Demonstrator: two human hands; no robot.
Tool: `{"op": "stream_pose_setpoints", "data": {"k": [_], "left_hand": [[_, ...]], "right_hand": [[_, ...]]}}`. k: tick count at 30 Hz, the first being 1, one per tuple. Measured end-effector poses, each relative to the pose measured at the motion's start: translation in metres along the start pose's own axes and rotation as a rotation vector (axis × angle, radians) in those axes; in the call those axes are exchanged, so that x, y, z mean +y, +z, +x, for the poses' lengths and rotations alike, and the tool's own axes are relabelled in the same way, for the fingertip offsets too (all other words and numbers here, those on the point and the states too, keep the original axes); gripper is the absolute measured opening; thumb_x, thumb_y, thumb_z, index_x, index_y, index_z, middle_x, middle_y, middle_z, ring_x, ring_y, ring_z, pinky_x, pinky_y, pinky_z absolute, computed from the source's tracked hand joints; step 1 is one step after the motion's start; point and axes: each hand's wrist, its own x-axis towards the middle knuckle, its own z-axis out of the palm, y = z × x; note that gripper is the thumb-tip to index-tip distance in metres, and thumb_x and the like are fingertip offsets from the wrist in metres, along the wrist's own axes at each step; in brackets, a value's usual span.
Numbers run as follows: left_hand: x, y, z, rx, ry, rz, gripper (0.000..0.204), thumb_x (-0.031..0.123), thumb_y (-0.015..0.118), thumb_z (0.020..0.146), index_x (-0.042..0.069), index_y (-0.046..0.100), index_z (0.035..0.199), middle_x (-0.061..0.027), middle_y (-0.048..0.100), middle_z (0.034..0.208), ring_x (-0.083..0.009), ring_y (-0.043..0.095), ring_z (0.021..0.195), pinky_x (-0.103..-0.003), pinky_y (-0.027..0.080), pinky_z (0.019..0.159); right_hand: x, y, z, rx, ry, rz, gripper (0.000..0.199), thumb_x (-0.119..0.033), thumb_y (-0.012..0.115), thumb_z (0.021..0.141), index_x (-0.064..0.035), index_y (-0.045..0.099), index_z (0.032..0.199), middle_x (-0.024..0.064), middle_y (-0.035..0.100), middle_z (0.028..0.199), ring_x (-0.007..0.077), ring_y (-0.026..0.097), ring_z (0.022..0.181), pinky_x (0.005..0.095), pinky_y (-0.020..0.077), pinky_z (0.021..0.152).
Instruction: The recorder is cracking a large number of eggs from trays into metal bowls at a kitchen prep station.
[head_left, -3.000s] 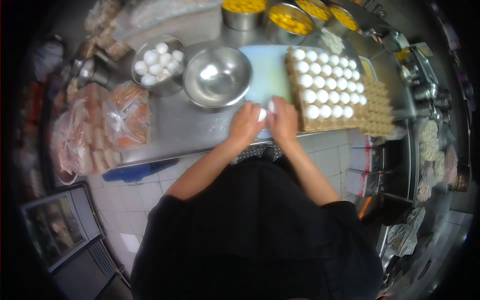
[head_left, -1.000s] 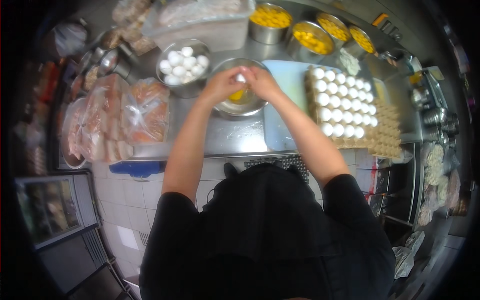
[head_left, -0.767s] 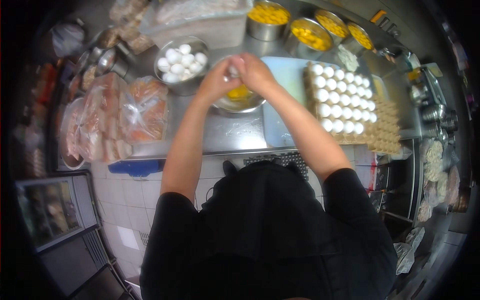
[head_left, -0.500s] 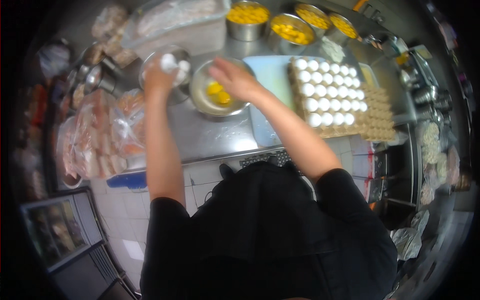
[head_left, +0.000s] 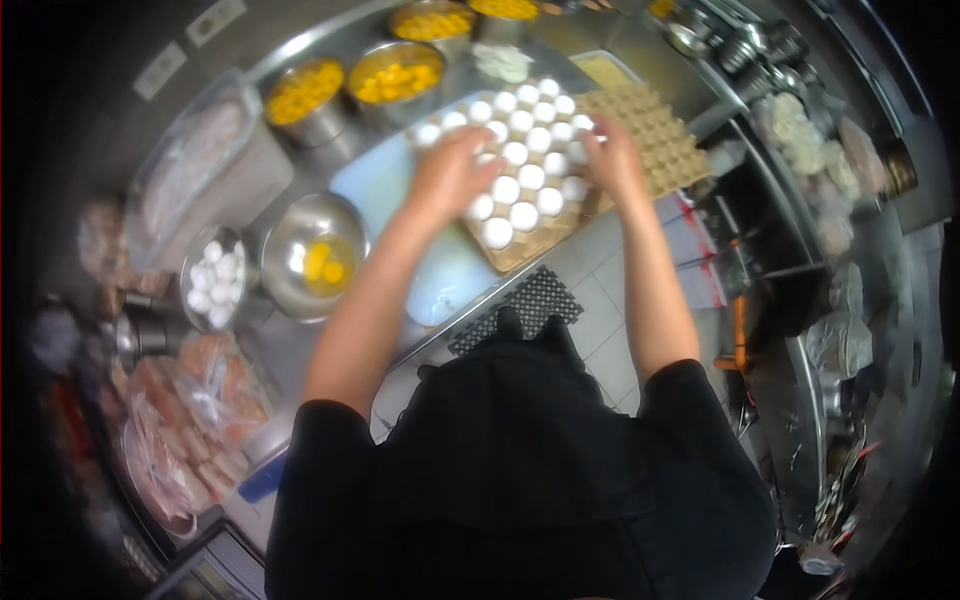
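The egg tray lay on the steel counter, its white eggs filling the near rows and bare cardboard cups showing at its far right. The left hand rested palm down on the tray's left part, fingers spread over the eggs; whether it gripped one could not be told. The right hand reached onto the tray's right part, fingertips curled at an egg at the edge of the filled rows, its hold unclear. Just left of the tray lay a pale cutting board, and beside that stood a steel bowl with yolks in it. Further left a smaller bowl held white shells or eggs. Behind, three pots held yellow yolks, and bagged meat lay at the counter's near left.
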Motion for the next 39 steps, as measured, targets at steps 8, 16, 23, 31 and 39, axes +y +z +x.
{"op": "stream_pose_setpoints", "data": {"k": [8, 16, 23, 31, 39], "left_hand": [[0.035, 0.111, 0.067, -0.381, 0.187, 0.422, 0.025, 0.019, 0.067, 0.080, 0.006, 0.066, 0.101, -0.0181, 0.065, 0.105, -0.0351, 0.063, 0.099, -0.045, 0.050, 0.086], [0.042, 0.103, 0.073, -0.536, -0.017, 0.455, 0.033, 0.017, 0.067, 0.081, 0.006, 0.062, 0.112, -0.0188, 0.064, 0.108, -0.0337, 0.061, 0.105, -0.043, 0.049, 0.089], [0.005, -0.009, 0.023, -0.262, -0.505, -0.992, 0.046, 0.010, 0.060, 0.088, 0.009, 0.052, 0.133, -0.0039, 0.056, 0.102, -0.0136, 0.059, 0.093, -0.029, 0.052, 0.077], [-0.011, -0.056, -0.163, 0.077, -0.548, -0.199, 0.038, 0.016, 0.068, 0.084, 0.005, 0.052, 0.117, -0.0080, 0.061, 0.108, -0.0203, 0.061, 0.095, -0.033, 0.050, 0.080], [-0.004, -0.012, -0.219, 0.307, -0.452, 0.241, 0.043, 0.029, 0.073, 0.083, 0.005, 0.055, 0.113, -0.0170, 0.057, 0.109, -0.0379, 0.060, 0.093, -0.044, 0.050, 0.078]], "right_hand": [[0.060, 0.000, 0.022, -0.188, 0.043, -0.373, 0.036, -0.030, 0.060, 0.086, -0.0111, 0.062, 0.117, 0.0179, 0.065, 0.113, 0.0347, 0.063, 0.105, 0.0445, 0.0497, 0.090], [0.030, -0.020, 0.026, -0.339, 0.168, -0.223, 0.039, -0.027, 0.066, 0.083, -0.0065, 0.058, 0.114, 0.0173, 0.066, 0.104, 0.0285, 0.066, 0.095, 0.0406, 0.0524, 0.082], [0.057, -0.029, 0.007, -0.368, 0.390, 1.429, 0.036, -0.009, 0.059, 0.087, -0.0055, 0.049, 0.122, 0.0127, 0.062, 0.105, 0.0213, 0.062, 0.083, 0.0320, 0.0530, 0.070], [-0.108, 0.024, -0.115, -1.004, 0.147, 0.932, 0.043, -0.004, 0.069, 0.083, -0.0104, 0.048, 0.119, 0.0076, 0.060, 0.111, 0.0210, 0.064, 0.096, 0.0336, 0.0557, 0.077], [-0.133, 0.110, -0.159, -0.280, -0.586, 0.339, 0.050, -0.016, 0.069, 0.084, 0.0007, 0.051, 0.128, 0.0198, 0.059, 0.119, 0.0383, 0.054, 0.108, 0.0436, 0.0439, 0.094]]}}
